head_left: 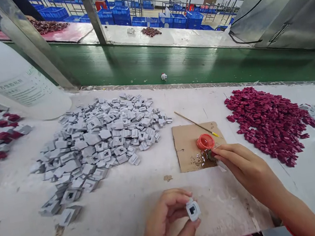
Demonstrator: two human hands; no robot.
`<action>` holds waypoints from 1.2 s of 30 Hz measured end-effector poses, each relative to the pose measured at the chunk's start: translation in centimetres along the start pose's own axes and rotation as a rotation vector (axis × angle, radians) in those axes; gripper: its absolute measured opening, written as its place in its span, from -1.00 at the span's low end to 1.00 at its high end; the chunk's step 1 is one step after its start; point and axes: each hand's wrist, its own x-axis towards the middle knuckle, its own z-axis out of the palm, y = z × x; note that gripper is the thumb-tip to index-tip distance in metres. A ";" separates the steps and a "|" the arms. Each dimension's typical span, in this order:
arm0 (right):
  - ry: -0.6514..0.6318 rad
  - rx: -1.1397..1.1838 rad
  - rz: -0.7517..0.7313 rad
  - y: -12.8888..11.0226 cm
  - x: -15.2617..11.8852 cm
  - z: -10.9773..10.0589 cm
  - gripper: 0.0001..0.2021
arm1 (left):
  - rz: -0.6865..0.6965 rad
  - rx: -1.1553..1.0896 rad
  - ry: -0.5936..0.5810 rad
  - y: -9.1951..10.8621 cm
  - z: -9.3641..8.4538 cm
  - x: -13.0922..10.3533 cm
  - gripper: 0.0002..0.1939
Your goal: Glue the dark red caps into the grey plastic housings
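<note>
My left hand [169,222] pinches a small light-grey plastic housing [193,209] between thumb and fingers, above the near edge of the table. A square dark opening in the housing faces me. My right hand [241,163] has its fingertips pressed together over a cardboard piece [183,145]. A small dark thing shows at those fingertips, beside a wet brown patch [200,161]; what it is I cannot make out. Touching the patch's far side is a small red cup [205,141] with liquid in it. A thin stick [193,121] with a yellow tip lies across the cardboard's far edge.
Left of the cardboard spreads a heap of grey housings [105,135]; to its right, a heap of dark-red parts [268,120]. A large white jug [13,81] stands at the left. Beyond the table runs a green conveyor belt [128,64] carrying one small part [164,76].
</note>
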 end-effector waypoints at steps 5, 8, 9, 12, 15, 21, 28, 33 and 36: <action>-0.004 0.008 0.023 -0.3 0.2 -0.2 -0.82 | 0.233 0.478 -0.028 -0.3 -0.8 0.2 -0.77; -0.002 0.009 0.033 -0.4 0.3 -0.4 -0.82 | 0.311 0.624 -0.014 -0.7 -1.0 0.1 -0.84; -0.007 0.018 0.040 -0.5 0.3 -0.4 -0.82 | 0.325 0.652 -0.009 -0.7 -1.1 0.1 -0.83; 0.023 0.039 0.072 -0.7 0.5 -0.6 -0.85 | 0.346 0.700 -0.017 -0.8 -1.0 0.1 -0.80; 0.094 0.042 0.130 -1.0 0.5 -0.8 -0.86 | 0.352 0.738 -0.036 -0.6 -1.0 0.3 -0.80; 0.136 0.093 0.265 -1.2 -0.2 -0.8 -0.87 | 0.250 0.607 -0.073 -0.6 -1.1 0.0 -0.80; 0.245 0.281 0.478 -1.8 -1.7 -0.4 -0.76 | 0.314 0.767 -0.068 -0.6 -1.5 -0.3 -0.81; 0.184 0.050 0.276 -1.5 -0.9 0.1 -0.83 | 0.382 0.871 -0.088 -0.6 -1.4 0.0 -0.89; 0.123 0.006 0.183 -1.3 -0.3 0.3 -0.81 | 0.370 0.884 -0.108 -0.8 -1.3 0.0 -0.89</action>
